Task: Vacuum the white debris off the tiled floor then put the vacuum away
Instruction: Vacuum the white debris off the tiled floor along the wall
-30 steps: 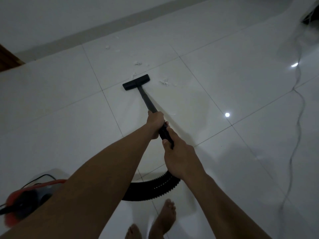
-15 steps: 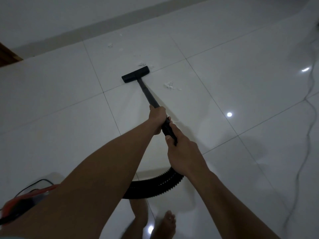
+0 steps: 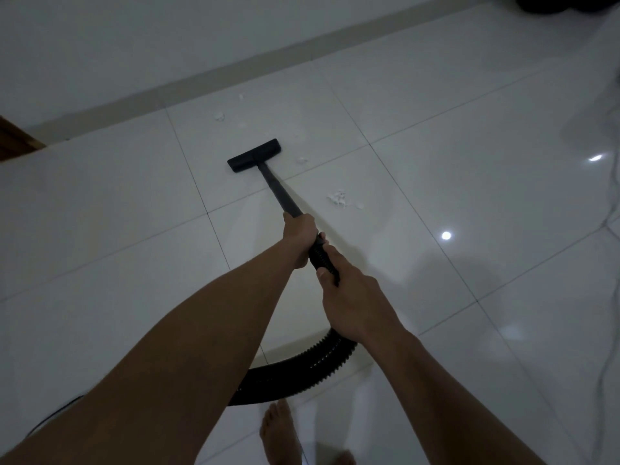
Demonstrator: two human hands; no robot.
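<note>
A black vacuum wand (image 3: 280,193) ends in a flat black floor nozzle (image 3: 255,155) resting on the white tiled floor (image 3: 453,182). My left hand (image 3: 299,233) grips the wand higher up, and my right hand (image 3: 349,297) grips just behind it where the ribbed black hose (image 3: 302,367) begins. The hose curves down and left under my arms. White debris (image 3: 339,198) lies to the right of the wand, with a small piece (image 3: 302,160) beside the nozzle and more bits (image 3: 219,115) beyond it near the wall.
A grey skirting strip (image 3: 201,82) runs along the wall ahead. A brown wooden edge (image 3: 16,142) shows at the left. A thin cable (image 3: 604,330) trails down the right side of the floor. A dark object (image 3: 550,3) sits top right. My bare feet (image 3: 281,431) stand below.
The nozzle has slid forward across the tile joint, over the debris that lay ahead of it. I have stepped forward, and the red vacuum body has left the view at lower left.
</note>
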